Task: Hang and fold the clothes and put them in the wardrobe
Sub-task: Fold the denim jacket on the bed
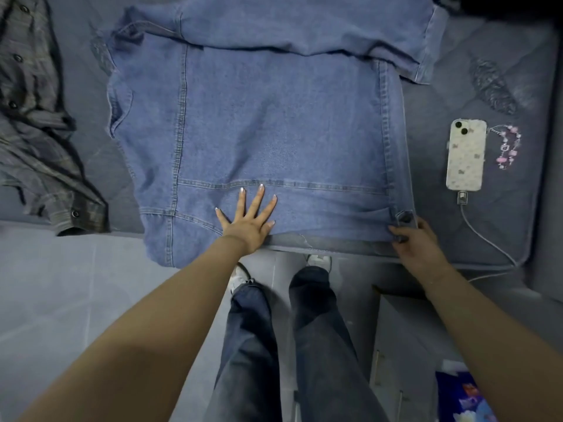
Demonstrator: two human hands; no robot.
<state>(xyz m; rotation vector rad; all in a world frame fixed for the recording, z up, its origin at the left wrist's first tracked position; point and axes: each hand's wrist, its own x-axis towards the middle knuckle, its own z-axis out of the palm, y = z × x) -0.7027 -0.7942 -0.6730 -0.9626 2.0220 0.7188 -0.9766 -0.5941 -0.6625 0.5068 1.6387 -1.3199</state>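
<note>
A blue denim jacket (274, 117) lies spread back-up on the grey-blue bed (493, 226), one sleeve folded across its far end. My left hand (248, 220) presses flat with spread fingers on the jacket's near hem, at the bed's edge. My right hand (411, 242) pinches the jacket's near right corner, beside a dark button tab. A dark plaid shirt (39, 138) with buttons lies crumpled at the left of the bed.
A white phone (466, 153) lies on the bed to the right of the jacket, with a pink bead charm (507, 147) and a charging cable (487, 236) running off the edge. Below are my legs, a pale floor, and a grey cabinet (405, 345) at right.
</note>
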